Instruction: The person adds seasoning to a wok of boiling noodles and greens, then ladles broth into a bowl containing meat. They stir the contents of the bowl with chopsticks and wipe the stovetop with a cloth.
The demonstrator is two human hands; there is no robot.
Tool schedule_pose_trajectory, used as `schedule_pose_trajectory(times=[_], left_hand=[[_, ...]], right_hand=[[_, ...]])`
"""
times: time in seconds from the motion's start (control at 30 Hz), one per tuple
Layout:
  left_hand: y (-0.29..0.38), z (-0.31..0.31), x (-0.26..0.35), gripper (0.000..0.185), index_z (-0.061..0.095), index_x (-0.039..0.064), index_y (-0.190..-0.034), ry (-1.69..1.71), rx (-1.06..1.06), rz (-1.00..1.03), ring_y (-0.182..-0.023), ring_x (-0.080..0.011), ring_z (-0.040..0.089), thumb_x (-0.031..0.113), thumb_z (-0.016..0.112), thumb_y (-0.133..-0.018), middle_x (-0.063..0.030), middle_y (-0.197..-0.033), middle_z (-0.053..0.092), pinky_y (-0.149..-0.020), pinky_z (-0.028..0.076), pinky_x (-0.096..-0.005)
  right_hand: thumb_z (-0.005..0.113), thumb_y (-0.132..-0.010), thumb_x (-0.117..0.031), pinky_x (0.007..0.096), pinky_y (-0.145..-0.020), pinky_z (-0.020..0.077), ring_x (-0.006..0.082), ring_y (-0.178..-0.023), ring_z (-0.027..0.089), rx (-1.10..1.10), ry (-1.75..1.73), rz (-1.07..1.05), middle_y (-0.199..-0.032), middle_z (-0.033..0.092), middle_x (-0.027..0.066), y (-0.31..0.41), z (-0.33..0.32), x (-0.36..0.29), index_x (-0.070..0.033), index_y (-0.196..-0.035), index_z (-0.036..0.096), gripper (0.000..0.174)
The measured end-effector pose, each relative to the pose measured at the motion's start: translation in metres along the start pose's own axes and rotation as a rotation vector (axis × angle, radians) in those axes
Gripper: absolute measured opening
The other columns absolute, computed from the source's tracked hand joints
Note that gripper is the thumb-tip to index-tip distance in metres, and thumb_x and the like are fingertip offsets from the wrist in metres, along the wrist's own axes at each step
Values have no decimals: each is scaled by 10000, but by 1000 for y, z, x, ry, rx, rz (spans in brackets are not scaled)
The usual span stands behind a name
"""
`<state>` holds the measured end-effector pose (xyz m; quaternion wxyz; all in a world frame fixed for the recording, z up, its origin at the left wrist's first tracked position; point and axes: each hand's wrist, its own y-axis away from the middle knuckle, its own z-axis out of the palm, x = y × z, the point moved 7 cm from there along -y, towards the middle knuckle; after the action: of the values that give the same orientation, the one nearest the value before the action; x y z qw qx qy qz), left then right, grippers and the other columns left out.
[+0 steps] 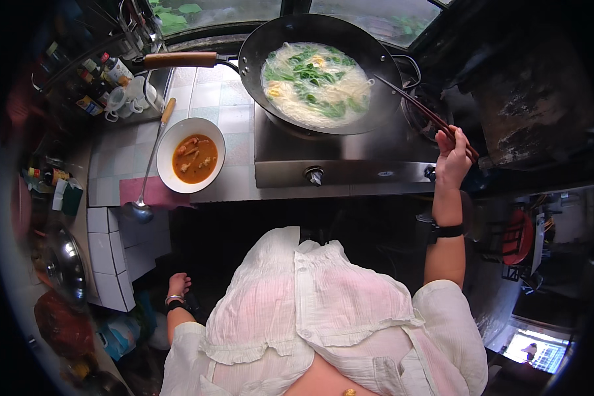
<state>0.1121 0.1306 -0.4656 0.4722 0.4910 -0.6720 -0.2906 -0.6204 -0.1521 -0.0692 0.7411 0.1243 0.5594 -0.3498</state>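
Note:
My right hand [453,153] grips a pair of dark chopsticks [420,110], whose tips reach over the right side of a black wok [321,121]. Noodles [302,116], green leaves [311,72] and yellow pieces, maybe egg, lie in pale broth in the wok, which sits on a steel gas stove [287,171]. Low at my left side hangs my left hand [179,284], fingers loosely curled, touching nothing that shows. On the tiled counter a white bowl [166,158] holds orange-brown soup with chunks. Left of it lies a metal ladle [139,212] with a wooden handle, its head over the counter's edge.
A rack with bottles [115,68] and lidded jars [121,101] stands at the back left. The wok's wooden handle [180,60] points left over the counter. A pink cloth [143,190] lies by the bowl. Far left is a metal lid [67,265]. Windows [227,17] rise behind the wok.

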Motion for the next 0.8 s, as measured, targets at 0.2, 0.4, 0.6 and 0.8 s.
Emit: schedule_pose_trajectory(times=[0.2, 0.4, 0.6, 0.8], left_hand=[[-2, -4, 0, 195, 549, 125, -1001, 28, 41, 2, -640, -90, 537, 213, 424, -880, 11, -790, 595, -531, 393, -257], [-5, -8, -3, 180, 548, 132, -994, 43, 14, -20, -655, -94, 542, 219, 449, -872, 13, -794, 597, -550, 398, -259], [-13, -8, 3, 222, 543, 125, -1036, 1, 12, -5, -680, -107, 555, 227, 431, -873, 0, -831, 608, -574, 415, -276], [-18, -14, 6, 240, 540, 124, -1050, 15, 12, 20, -674, -112, 559, 224, 414, -872, -5, -841, 612, -573, 421, -291]], right_hand=[[537, -854, -123, 281, -656, 553, 188, -678, 647, 76, -97, 173, -810, 634, 125, -4, -16, 26, 44, -904, 584, 181], [555, -853, -106, 254, -618, 546, 176, -642, 645, -192, 348, -75, -799, 636, 132, 6, 42, -13, 50, -924, 593, 175], [591, -833, -97, 236, -586, 542, 181, -613, 648, -307, 516, -137, -776, 643, 147, 7, 85, -12, 59, -912, 613, 176], [553, -844, -97, 261, -608, 547, 185, -626, 646, -171, 326, -14, -785, 636, 136, -6, 69, 23, 50, -879, 600, 158]])
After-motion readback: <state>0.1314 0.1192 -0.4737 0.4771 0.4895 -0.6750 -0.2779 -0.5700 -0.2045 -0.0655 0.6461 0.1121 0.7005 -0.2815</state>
